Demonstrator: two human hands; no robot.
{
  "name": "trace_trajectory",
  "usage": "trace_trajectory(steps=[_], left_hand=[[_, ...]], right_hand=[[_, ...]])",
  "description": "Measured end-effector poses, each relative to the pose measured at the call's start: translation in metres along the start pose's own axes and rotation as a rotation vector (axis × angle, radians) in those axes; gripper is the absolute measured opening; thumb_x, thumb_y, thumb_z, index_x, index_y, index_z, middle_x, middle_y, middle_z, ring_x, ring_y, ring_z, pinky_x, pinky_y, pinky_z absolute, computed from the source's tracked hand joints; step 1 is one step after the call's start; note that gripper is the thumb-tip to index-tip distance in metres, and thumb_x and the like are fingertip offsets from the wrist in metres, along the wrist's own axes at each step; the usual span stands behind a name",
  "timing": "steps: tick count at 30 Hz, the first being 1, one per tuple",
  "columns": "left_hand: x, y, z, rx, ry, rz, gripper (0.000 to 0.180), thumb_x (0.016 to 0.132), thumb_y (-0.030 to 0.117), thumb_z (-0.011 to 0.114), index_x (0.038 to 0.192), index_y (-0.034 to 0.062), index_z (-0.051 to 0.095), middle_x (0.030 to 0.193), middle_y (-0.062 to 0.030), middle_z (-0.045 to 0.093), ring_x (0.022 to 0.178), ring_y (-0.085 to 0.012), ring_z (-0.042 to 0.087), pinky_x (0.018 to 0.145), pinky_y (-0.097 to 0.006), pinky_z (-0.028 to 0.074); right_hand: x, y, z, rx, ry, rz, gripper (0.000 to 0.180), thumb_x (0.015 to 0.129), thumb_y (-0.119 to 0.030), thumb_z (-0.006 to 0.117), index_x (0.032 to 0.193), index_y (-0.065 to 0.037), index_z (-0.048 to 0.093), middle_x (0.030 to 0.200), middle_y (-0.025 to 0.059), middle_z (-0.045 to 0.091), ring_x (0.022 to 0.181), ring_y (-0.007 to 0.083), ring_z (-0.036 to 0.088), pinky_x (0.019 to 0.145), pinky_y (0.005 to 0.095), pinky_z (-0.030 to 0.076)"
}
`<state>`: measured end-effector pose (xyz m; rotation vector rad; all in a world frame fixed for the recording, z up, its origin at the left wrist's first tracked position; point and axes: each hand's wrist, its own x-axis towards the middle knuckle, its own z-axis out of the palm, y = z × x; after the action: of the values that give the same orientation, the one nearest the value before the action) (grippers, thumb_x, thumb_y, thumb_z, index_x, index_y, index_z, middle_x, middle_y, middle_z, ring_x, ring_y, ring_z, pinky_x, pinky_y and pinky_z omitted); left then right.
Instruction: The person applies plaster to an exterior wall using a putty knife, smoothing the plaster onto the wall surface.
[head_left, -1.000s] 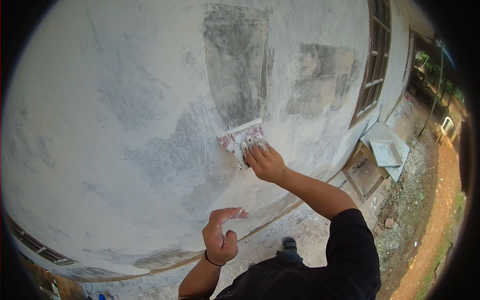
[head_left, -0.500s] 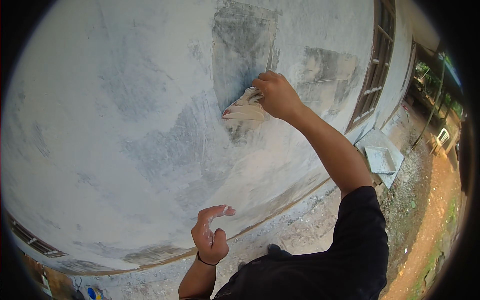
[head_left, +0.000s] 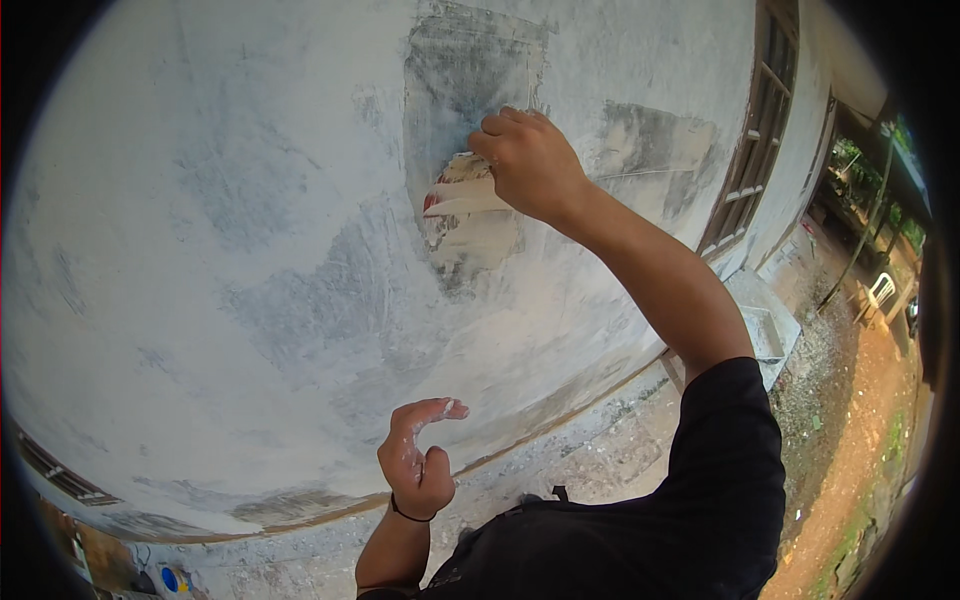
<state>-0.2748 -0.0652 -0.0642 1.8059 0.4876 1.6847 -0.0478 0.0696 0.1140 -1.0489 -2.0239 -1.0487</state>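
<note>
My right hand (head_left: 530, 165) is closed around a putty knife (head_left: 464, 190) and presses it to the wall (head_left: 300, 360). Cream-coloured putty covers most of the blade, with a bit of red at its left edge; the handle is hidden in my fist. Around the blade lies a dark grey bare patch (head_left: 465, 75), and below it a fresh cream smear (head_left: 480, 240) coats the surface. Down in front of my body, my left hand (head_left: 418, 462) holds nothing. Its fingers are bent, apart from the thumb, with white putty stuck on them.
A barred brown window (head_left: 752, 140) is set in the wall on the right. Near its foot lies a whitish tray (head_left: 765, 330) on a board. Further off stands a pale chair (head_left: 880, 290) on brown ground. A blue round thing (head_left: 172, 579) sits at the lower left.
My right hand has moved the putty knife up and slightly left across the grey patch, leaving cream putty below it. My left hand has barely moved.
</note>
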Motion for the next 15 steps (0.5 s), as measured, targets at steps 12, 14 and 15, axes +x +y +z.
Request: trace_trajectory(steps=[12,14,15], left_hand=[[0.006,-0.002,0.000,0.005,0.006,0.014,0.052,0.055,-0.011,0.032,0.102,-0.0075,0.054,0.095,-0.0190,0.059,0.086,-0.0267,0.064,0.081,-0.034,0.049],[0.007,-0.002,-0.001,0.024,-0.011,0.009,0.052,0.055,-0.011,0.032,0.102,-0.0074,0.054,0.095,-0.0189,0.059,0.085,-0.0267,0.064,0.081,-0.034,0.049],[0.010,-0.001,0.000,0.011,-0.019,0.013,0.053,0.055,-0.012,0.032,0.102,-0.0073,0.054,0.095,-0.0187,0.059,0.085,-0.0266,0.064,0.081,-0.034,0.049]], right_hand=[[0.044,0.029,-0.110,0.015,0.049,0.101,0.026,0.066,0.000,0.064,0.092,0.000,0.064,0.086,0.0087,0.062,0.073,0.0270,0.060,0.069,0.0321,0.049],[0.042,0.022,-0.120,0.018,0.200,0.132,0.028,0.068,-0.017,0.070,0.092,-0.003,0.066,0.100,0.0192,0.063,0.085,0.0264,0.062,0.072,0.0378,0.048],[0.039,0.024,-0.093,-0.121,0.529,-0.030,0.023,0.066,-0.002,0.065,0.090,-0.002,0.065,0.084,0.0062,0.061,0.073,0.0239,0.059,0.066,0.0308,0.048]])
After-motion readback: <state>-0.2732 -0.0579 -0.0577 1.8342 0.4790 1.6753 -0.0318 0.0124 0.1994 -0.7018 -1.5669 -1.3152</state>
